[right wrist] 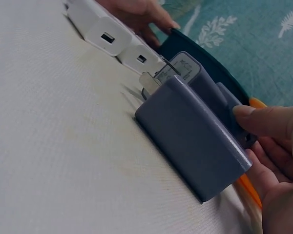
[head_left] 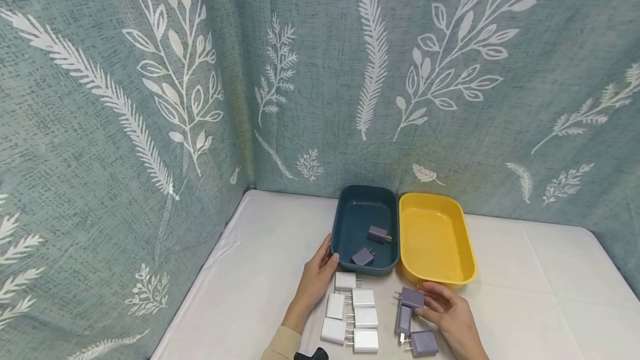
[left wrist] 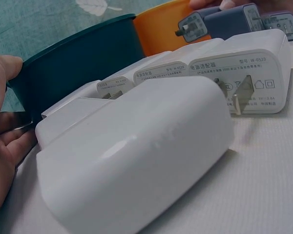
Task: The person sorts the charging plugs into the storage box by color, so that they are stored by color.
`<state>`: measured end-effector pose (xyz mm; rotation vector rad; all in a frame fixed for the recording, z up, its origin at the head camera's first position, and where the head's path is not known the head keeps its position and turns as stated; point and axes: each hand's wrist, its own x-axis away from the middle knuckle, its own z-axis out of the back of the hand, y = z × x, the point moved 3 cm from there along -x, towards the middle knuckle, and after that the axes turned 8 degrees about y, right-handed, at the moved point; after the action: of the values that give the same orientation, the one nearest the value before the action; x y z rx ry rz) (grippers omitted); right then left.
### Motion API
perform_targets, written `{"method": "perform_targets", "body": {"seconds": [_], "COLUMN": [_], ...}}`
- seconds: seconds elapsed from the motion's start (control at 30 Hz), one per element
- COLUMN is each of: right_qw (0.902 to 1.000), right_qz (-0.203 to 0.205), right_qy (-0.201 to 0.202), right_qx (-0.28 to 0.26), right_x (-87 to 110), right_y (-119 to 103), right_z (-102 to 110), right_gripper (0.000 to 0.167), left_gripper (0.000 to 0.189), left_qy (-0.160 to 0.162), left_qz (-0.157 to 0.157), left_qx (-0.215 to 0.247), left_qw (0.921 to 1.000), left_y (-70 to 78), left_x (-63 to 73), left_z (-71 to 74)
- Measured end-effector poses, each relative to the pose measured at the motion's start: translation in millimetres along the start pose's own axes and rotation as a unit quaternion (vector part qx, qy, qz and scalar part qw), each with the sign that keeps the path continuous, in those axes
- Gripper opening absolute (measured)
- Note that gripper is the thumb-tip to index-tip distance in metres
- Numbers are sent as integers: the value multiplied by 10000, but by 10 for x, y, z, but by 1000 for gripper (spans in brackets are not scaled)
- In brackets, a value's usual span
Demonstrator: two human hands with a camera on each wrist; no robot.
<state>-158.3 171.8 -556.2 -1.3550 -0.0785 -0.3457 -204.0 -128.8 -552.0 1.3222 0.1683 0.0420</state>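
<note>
My left hand holds the near left corner of a dark blue bin, thumb at the front corner and fingers along the left outer wall. Two purple-grey chargers lie in that bin, one charger farther back than the other. On the table, my right hand pinches a purple-grey charger between thumb and fingers; its prongs point left. Just nearer lie a second such charger and a third. In the right wrist view the third charger partly covers the pinched one.
Touching the blue bin's right side is a yellow bin. Several white chargers lie in two loose columns between my hands, prongs showing on some. A black object pokes in at the bottom edge. Patterned curtain borders the white table.
</note>
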Motion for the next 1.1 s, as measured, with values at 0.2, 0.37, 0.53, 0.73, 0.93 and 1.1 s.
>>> {"method": "perform_targets", "body": {"seconds": [0.2,0.37,0.53,0.73,0.93,1.1], "right_qw": [9999,9988,9960,9935,9942,9960], "right_qz": [111,407,754,918,850,710], "right_qy": [105,213,281,237,225,296], "right_qx": [-54,-168,-385,-629,-618,-459], "right_x": [41,88,137,176,205,214], "right_y": [-37,-77,-112,-142,-206,-270], "right_z": [-9,-25,-35,-49,-83,-112], "right_gripper": [66,63,61,61,60,60], "left_gripper": [56,57,59,56,56,57], "left_qy": [14,44,20,57,99,29], "left_qz": [-4,-53,-39,-69,-107,-50], "left_qx": [2,-71,-57,-32,1,-54], "left_qw": [10000,10000,10000,10000,9999,10000], "left_y": [-26,-48,-35,-22,-23,-38], "left_x": [-1,-11,-17,-14,-16,-20], "left_z": [-6,1,10,9,7,8]}}
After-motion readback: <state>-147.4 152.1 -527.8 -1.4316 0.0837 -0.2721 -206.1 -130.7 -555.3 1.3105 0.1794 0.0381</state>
